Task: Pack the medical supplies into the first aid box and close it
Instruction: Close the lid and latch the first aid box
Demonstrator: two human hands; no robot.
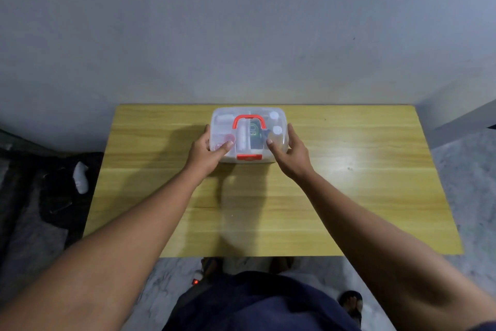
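A translucent first aid box (pixel 249 113) with a red handle (pixel 248 122) and a red front latch (pixel 249 157) stands at the far middle of the wooden table (pixel 349 196). Its lid is down. Through the lid I make out white rolls, small bottles with white caps and a dark packet. My left hand (pixel 208 152) grips the box's left near corner, thumb on the lid. On the right near corner my right hand (pixel 291 152) holds it the same way, thumb on top.
A grey wall rises right behind the table's far edge. Dark fabric and a white object (pixel 80 177) lie on the floor to the left. My feet and dark shorts show below the table's near edge.
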